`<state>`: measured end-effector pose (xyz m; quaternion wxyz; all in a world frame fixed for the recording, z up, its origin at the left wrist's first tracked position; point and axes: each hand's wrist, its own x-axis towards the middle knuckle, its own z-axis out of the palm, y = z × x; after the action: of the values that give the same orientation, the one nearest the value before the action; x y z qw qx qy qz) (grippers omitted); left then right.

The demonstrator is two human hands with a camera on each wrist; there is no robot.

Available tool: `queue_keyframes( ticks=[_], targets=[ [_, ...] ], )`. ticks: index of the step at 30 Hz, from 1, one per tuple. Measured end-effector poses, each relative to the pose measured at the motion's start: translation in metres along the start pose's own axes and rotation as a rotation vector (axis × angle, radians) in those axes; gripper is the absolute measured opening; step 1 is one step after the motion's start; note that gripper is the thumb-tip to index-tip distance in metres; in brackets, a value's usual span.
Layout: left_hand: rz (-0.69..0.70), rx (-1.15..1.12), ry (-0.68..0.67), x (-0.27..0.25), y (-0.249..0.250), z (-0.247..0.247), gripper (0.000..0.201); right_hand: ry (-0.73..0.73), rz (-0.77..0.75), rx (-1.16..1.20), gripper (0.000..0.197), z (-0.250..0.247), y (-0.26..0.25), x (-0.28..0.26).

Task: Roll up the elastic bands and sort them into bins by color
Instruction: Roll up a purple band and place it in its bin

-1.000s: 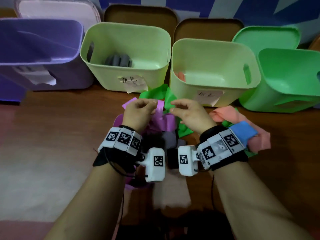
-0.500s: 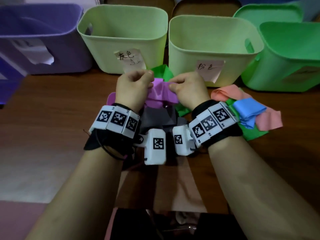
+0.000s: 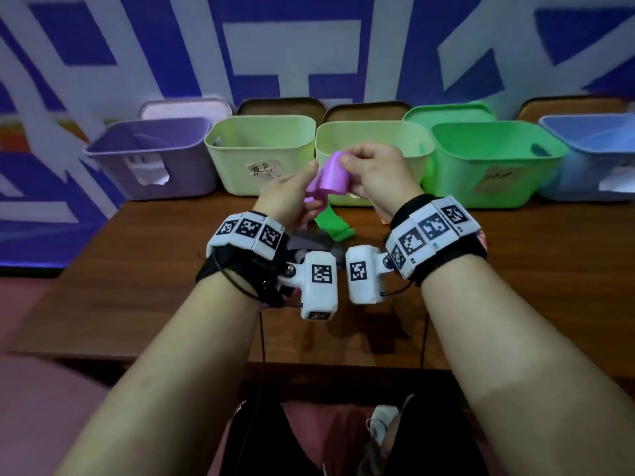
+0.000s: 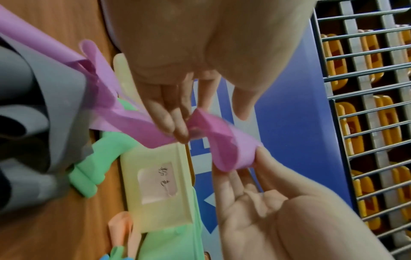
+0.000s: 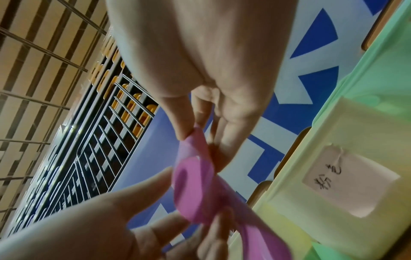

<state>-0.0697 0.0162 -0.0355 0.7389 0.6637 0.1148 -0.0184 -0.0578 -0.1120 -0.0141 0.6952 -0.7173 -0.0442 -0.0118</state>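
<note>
Two hands raise a thin purple elastic band (image 3: 329, 173) off the surface: right-hand fingers (image 3: 347, 160) pinch its rolled end, left-hand fingers (image 4: 175, 123) pinch the tail taut for winding.

Staged sorting station indoors: labelled bins (image 3: 261, 156) on wooden table (image 3: 515, 269), blue-white patterned wall (image 3: 309, 46).
</note>
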Motion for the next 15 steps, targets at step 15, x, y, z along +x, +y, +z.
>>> queue_keyframes(
  ticks=[15],
  targets=[
    [0.255, 0.110, 0.013, -0.075, 0.017, 0.035, 0.018, 0.169, -0.049, -0.079, 0.024, -0.058, -0.001, -0.097]
  ],
)
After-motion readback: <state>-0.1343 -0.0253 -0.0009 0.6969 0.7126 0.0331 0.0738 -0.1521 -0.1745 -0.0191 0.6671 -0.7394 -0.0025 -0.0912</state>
